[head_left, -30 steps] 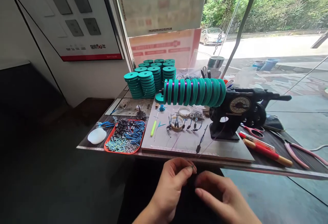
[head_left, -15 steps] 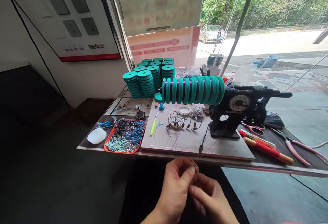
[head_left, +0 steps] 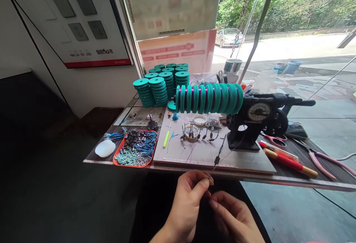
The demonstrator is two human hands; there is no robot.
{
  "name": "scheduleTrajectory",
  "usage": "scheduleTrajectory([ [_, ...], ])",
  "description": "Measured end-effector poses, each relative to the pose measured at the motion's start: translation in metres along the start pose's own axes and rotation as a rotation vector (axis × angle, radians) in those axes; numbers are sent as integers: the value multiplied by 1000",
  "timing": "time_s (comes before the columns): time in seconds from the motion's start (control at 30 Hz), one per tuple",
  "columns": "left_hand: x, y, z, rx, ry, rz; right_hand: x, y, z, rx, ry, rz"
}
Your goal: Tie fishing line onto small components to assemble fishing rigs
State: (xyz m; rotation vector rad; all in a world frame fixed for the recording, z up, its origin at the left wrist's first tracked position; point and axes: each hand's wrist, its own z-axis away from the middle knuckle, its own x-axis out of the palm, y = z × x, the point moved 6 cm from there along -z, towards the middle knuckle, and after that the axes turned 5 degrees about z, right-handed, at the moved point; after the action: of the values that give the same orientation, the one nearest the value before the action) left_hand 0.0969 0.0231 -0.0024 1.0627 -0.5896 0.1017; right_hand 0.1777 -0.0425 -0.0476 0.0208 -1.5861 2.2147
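Note:
In front of the table edge my left hand (head_left: 189, 198) pinches a thin line, with a tiny item at its fingertips too small to name. From those fingertips the line runs up to a dark float-stop rig piece (head_left: 217, 158), a small black weight-like bead with a blue-and-black stem, lying on the board. My right hand (head_left: 233, 211) is just to the right and lower, thumb and forefinger pressed together; whatever lies between them cannot be made out. Several similar dark pieces (head_left: 205, 136) stand around a small round dish of beads (head_left: 191, 132) on the board.
Behind the board (head_left: 178, 156) is a black winding machine (head_left: 244, 132) carrying a row of teal spools (head_left: 208, 98). Stacked teal spools (head_left: 158, 87) stand at the back left. An orange tray (head_left: 114, 157) of small parts is left; pliers (head_left: 319, 163) and scissors (head_left: 278, 142) lie right.
My hands have drawn slightly apart, the left moving a little left and the right a little right and down. The dark piece on the board has shifted slightly.

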Motion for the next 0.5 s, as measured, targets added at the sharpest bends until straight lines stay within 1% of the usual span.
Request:
scheduleTrajectory([
  [0.17, -2, 0, 0, 1, 21, 26, 6, 14, -5, 89, -143, -101],
  [0.27, -3, 0, 0, -23, 13, 20, 9, 20, -9, 96, -179, -119],
  [0.4, -5, 4, 4, -75, -16, -62, 6, 19, -9, 51, -183, -109],
  [0.5, -4, 10, 5, -80, -38, -102, -6, 6, -8, -46, -103, -30],
])
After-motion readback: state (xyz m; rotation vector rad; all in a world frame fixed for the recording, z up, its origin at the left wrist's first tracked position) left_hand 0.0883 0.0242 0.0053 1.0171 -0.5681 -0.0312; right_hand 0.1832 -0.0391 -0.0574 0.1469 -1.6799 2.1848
